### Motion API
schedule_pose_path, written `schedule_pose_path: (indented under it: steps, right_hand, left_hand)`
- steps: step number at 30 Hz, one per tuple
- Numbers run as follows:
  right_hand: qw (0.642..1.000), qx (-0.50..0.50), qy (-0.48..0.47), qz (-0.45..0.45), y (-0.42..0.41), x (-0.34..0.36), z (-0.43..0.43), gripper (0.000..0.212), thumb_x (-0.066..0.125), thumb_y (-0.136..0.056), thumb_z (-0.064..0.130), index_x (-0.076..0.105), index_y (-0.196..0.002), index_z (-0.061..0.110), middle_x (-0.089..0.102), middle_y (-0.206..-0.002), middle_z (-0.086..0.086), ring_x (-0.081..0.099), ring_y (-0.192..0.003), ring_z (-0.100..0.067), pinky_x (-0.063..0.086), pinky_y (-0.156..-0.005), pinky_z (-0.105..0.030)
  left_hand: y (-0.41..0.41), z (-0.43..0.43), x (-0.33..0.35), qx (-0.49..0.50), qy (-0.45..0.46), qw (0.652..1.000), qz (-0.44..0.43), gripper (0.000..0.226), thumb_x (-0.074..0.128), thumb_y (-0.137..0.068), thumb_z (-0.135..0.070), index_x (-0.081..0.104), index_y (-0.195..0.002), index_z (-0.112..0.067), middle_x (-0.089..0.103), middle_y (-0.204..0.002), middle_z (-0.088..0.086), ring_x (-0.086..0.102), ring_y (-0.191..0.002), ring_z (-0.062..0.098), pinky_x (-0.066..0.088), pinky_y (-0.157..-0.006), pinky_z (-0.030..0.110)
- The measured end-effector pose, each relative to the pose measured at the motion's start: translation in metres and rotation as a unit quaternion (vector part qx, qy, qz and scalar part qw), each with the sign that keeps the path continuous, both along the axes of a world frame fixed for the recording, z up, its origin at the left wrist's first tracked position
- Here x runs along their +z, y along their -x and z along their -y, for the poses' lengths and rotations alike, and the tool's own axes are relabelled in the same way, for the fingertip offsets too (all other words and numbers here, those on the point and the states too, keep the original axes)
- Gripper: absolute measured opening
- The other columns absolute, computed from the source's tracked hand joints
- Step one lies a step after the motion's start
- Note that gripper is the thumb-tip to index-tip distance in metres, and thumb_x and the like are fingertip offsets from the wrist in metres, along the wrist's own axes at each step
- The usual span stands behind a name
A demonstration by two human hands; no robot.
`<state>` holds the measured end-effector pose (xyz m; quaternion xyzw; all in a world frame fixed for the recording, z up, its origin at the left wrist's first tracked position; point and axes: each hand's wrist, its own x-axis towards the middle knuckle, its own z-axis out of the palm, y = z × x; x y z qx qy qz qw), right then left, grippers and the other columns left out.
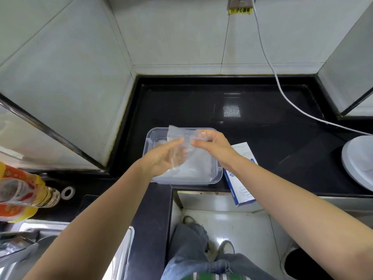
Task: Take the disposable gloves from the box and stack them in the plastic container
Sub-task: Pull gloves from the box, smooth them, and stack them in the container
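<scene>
Above the container (149,138), near the centre of the black counter (262,128), both hands hold one clear glove (176,134) in the air. The left hand (162,159) comes in from 7 o'clock, palm up under the film; its fingers show through the plastic and its thumb lies on top, so the glove is pinched between them. The right hand (213,143) reaches in from 4 o'clock and nips the glove's edge between thumb and curled forefinger, just beside the left thumb tip. The glove's upper corner stands up toward 12 o'clock, over the container's far rim. Inside the container lies a pale, flat stack of gloves (199,168), toward its 4 o'clock side. The box (242,191), white and blue, lies against the container's 4 o'clock corner, partly under the right forearm and jutting over the counter's near edge. A white cable (282,93) runs from 12 o'clock down toward 3 o'clock, where a white round appliance (357,164) sits. Bottles (24,190) and a tape roll (68,193) lie at 8 o'clock.
</scene>
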<state>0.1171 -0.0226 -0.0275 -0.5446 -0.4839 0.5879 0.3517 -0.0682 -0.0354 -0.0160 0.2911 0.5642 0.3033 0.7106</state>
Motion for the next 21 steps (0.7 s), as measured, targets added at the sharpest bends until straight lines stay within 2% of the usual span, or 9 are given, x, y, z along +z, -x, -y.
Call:
schedule_pose_path:
  steps: [3, 5, 7, 10, 12, 14, 16, 18, 21]
  right_hand:
    - [0.992, -0.048, -0.099, 0.06, -0.003, -0.001, -0.004, 0.02, 0.082, -0.079, 0.021, 0.065, -0.089, 0.017, 0.046, -0.118, 0.001, 0.052, -0.097, -0.005, 0.044, -0.082, -0.011]
    - [0.988, -0.059, -0.122, 0.072, -0.009, -0.003, -0.007, 0.023, 0.082, -0.08, 0.028, 0.064, -0.085, 0.014, 0.041, -0.118, 0.001, 0.049, -0.098, -0.003, 0.044, -0.089, -0.014]
    - [0.993, -0.025, -0.107, 0.049, -0.012, -0.001, -0.007, 0.026, 0.079, -0.08, 0.038, 0.067, -0.092, 0.018, 0.042, -0.122, 0.006, 0.05, -0.107, -0.001, 0.045, -0.097, -0.021]
    - [0.998, 0.034, -0.037, -0.034, -0.012, 0.003, -0.007, 0.045, 0.076, -0.081, 0.047, 0.061, -0.118, 0.025, 0.056, -0.131, 0.005, 0.059, -0.118, -0.011, 0.051, -0.098, -0.03]
    - [0.994, 0.055, 0.021, -0.087, -0.012, 0.005, -0.006, 0.038, 0.073, -0.088, 0.03, 0.062, -0.12, 0.014, 0.068, -0.12, -0.007, 0.067, -0.108, -0.02, 0.055, -0.092, -0.035]
    - [0.994, 0.055, 0.04, -0.08, -0.008, 0.006, -0.002, 0.025, 0.07, -0.091, 0.016, 0.067, -0.11, -0.001, 0.071, -0.1, -0.017, 0.07, -0.09, -0.023, 0.055, -0.088, -0.039]
    - [0.999, 0.012, 0.022, -0.047, -0.004, 0.004, 0.0, 0.022, 0.067, -0.092, 0.011, 0.066, -0.101, -0.01, 0.068, -0.077, -0.011, 0.065, -0.068, -0.014, 0.055, -0.073, -0.029]
    - [1.0, -0.012, -0.007, 0.005, 0.001, 0.001, 0.0, 0.018, 0.064, -0.093, 0.011, 0.065, -0.094, -0.007, 0.059, -0.064, -0.003, 0.053, -0.051, -0.008, 0.047, -0.054, -0.023]
    - [0.995, -0.036, -0.025, 0.085, 0.004, -0.002, -0.001, 0.017, 0.063, -0.092, 0.016, 0.063, -0.086, 0.0, 0.056, -0.06, 0.0, 0.047, -0.049, -0.012, 0.039, -0.042, -0.024]
  left_hand:
    - [-0.002, -0.002, -0.005, 0.091, -0.002, 0.996, -0.006, 0.038, 0.073, -0.087, -0.024, 0.067, -0.121, -0.008, 0.067, -0.112, 0.008, 0.065, -0.101, 0.02, 0.052, -0.094, 0.035]
    - [-0.001, -0.004, -0.005, 0.139, -0.048, 0.989, 0.036, 0.021, 0.067, -0.091, -0.015, 0.067, -0.112, -0.013, 0.072, -0.109, 0.004, 0.066, -0.106, 0.022, 0.051, -0.098, 0.04]
    - [-0.003, -0.003, 0.003, 0.136, -0.101, 0.985, 0.031, 0.009, 0.061, -0.095, -0.012, 0.066, -0.1, -0.017, 0.075, -0.093, 0.0, 0.069, -0.096, 0.02, 0.056, -0.087, 0.037]
    - [-0.003, -0.003, 0.006, 0.091, -0.132, 0.986, -0.036, 0.015, 0.059, -0.097, -0.019, 0.066, -0.107, -0.011, 0.074, -0.093, 0.002, 0.069, -0.086, 0.02, 0.054, -0.069, 0.033]
    - [-0.003, 0.001, 0.005, 0.052, -0.13, 0.986, -0.094, 0.023, 0.057, -0.098, -0.023, 0.065, -0.113, -0.009, 0.075, -0.09, -0.001, 0.067, -0.083, 0.019, 0.053, -0.069, 0.033]
    - [-0.001, 0.004, 0.0, 0.062, -0.102, 0.987, -0.107, 0.025, 0.058, -0.097, -0.023, 0.066, -0.114, -0.007, 0.075, -0.085, -0.003, 0.067, -0.085, 0.018, 0.053, -0.072, 0.033]
    - [0.004, 0.004, -0.001, 0.09, -0.071, 0.991, -0.072, 0.025, 0.063, -0.093, -0.026, 0.068, -0.112, -0.01, 0.075, -0.092, 0.0, 0.068, -0.094, 0.02, 0.055, -0.076, 0.032]
    - [0.008, 0.001, 0.001, 0.093, -0.031, 0.994, -0.041, 0.021, 0.069, -0.088, -0.026, 0.069, -0.106, -0.015, 0.072, -0.097, 0.005, 0.068, -0.094, 0.022, 0.055, -0.082, 0.036]
    - [0.009, -0.003, 0.001, 0.112, -0.01, 0.983, -0.144, 0.009, 0.065, -0.084, -0.009, 0.072, -0.089, -0.012, 0.066, -0.081, 0.006, 0.064, -0.076, 0.021, 0.055, -0.07, 0.033]
